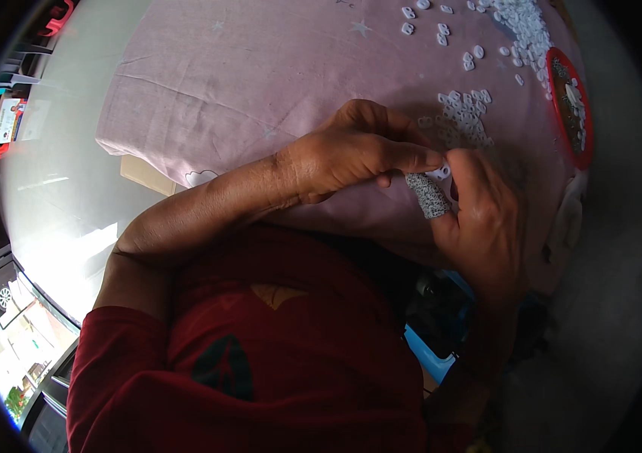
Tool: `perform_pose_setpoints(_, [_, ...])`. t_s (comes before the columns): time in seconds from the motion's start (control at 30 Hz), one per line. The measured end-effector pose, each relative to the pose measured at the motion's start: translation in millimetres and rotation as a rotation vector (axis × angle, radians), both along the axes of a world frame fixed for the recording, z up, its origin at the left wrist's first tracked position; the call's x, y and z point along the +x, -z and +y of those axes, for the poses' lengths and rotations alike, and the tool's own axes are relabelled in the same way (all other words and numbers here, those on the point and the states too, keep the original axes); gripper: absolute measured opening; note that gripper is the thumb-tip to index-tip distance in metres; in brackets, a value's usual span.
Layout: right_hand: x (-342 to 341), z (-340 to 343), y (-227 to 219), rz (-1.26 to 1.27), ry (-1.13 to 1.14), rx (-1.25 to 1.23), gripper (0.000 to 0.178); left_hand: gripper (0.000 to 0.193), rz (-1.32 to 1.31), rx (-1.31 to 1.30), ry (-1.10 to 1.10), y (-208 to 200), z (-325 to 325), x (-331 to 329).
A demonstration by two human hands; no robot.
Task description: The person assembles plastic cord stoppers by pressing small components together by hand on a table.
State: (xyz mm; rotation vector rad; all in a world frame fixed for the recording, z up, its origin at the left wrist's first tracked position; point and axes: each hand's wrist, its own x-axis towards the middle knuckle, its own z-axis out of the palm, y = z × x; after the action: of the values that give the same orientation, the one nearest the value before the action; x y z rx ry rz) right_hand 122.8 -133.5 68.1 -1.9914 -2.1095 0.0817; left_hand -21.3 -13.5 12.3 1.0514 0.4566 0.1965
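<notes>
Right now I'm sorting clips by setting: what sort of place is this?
Probably a home workspace, not a factory: a table under a pink cloth, loose small white plastic pieces, and a red-rimmed tray. Both hands, left hand and right hand, pinch one white piece.

The cloth [260, 83] is pale pink with faint star shapes. The small plastic pieces [466, 117] are white. The bowl [571, 106] has a red rim. The finger cot [429, 196] is speckled grey. The shirt [283, 355] is dark red.
</notes>
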Motion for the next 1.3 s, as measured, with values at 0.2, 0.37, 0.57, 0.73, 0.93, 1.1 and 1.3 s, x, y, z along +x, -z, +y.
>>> perform_pose_setpoints(0.2, [-1,2,0,0.071,0.009,-0.028,0.016,0.016,-0.029,-0.002,0.007,3,0,0])
perform_pose_setpoints(0.37, [-2,3,-1,0.136,0.018,-0.068,0.015,0.016,-0.059,-0.004,-0.010,7,-1,-3])
perform_pose_setpoints(0.57, [-3,3,0,0.185,0.024,-0.050,0.015,0.015,-0.082,-0.037,-0.021,8,-5,-2])
perform_pose_setpoints(0.73, [-4,3,2,0.196,0.018,-0.037,0.014,0.014,-0.074,-0.044,-0.015,9,-4,-3])
perform_pose_setpoints(0.93, [2,1,4,0.197,0.006,-0.027,0.014,0.015,-0.034,-0.085,-0.016,6,-1,-1])
perform_pose_setpoints(1.1, [-10,-1,-3,0.199,0.072,0.130,0.032,0.018,-0.061,-0.165,-0.036,5,1,-5])
perform_pose_setpoints(1.3, [-16,-4,10,0.244,0.091,0.265,0.036,0.022,-0.072,-0.077,-0.045,2,-2,-6])
